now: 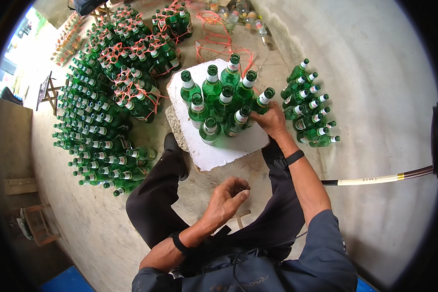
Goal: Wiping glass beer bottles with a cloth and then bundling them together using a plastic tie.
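Several green glass bottles [224, 104], upright and without caps, stand in a tight group on a white board [226, 153] between my knees. My right hand [272, 118] grips the body of the green glass bottle [264, 98] at the group's right edge. Part of that bottle is hidden behind my fingers. My left hand [230, 197] hangs over the floor on the near side of the board, its fingers curled loosely, touching no bottle. Whether something thin lies between its fingertips cannot be told.
Many green bottles [95, 127] stand on the floor at left, some bundled with red plastic twine [138, 85]. More green bottles [308, 106] stand at right near the wall. Loose red twine [215, 40] and clear glass bottles [250, 20] lie beyond the board. A folding stool [50, 93] is far left.
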Tool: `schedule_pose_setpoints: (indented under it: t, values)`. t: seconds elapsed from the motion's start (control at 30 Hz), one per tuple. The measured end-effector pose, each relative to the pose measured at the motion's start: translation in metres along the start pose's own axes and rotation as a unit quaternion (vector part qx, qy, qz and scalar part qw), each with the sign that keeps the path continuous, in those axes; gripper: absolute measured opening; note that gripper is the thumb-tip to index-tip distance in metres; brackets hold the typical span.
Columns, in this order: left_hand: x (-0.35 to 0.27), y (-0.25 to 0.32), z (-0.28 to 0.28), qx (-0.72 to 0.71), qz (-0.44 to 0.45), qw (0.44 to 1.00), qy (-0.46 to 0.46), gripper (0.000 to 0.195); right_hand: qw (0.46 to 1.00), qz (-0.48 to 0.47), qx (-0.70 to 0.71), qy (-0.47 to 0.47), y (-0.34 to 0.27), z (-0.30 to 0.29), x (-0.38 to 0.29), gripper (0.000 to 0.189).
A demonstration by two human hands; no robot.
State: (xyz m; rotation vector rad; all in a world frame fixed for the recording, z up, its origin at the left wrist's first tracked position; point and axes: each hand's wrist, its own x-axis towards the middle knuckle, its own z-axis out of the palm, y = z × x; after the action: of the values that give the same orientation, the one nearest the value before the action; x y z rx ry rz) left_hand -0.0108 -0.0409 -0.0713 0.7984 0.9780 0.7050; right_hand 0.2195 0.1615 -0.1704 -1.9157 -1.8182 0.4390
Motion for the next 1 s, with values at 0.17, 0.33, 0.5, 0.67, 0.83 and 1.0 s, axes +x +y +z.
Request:
schedule_pose_setpoints:
  t: [0.17,0.33,0.5,0.67,0.83,1.0]
  values:
    - [0.002,-0.005,0.004,0.022,0.0,1.0,-0.005,0.02,0.988,-0.044,0.139,-0.049,-0.003,-0.017,-0.002,0.052]
    - [0.005,-0.007,0.007,0.034,-0.016,0.999,-0.006,0.023,0.972,-0.113,0.203,-0.046,-0.007,-0.032,-0.01,0.043]
    - [0.011,-0.011,0.009,0.072,-0.013,0.997,-0.007,0.028,0.965,-0.082,0.236,-0.08,0.002,-0.032,-0.01,0.045]
    - [0.014,-0.016,0.013,0.109,-0.017,0.994,-0.01,0.03,0.984,-0.042,0.162,-0.056,0.015,-0.026,-0.017,0.057]
    - [0.018,-0.023,0.02,0.114,-0.033,0.993,-0.001,0.031,0.995,0.004,0.1,0.018,0.034,-0.015,-0.016,0.045]
    - [0.015,-0.026,0.021,0.197,-0.052,0.979,-0.019,0.032,0.969,0.127,0.051,0.205,0.086,-0.041,0.008,0.025]
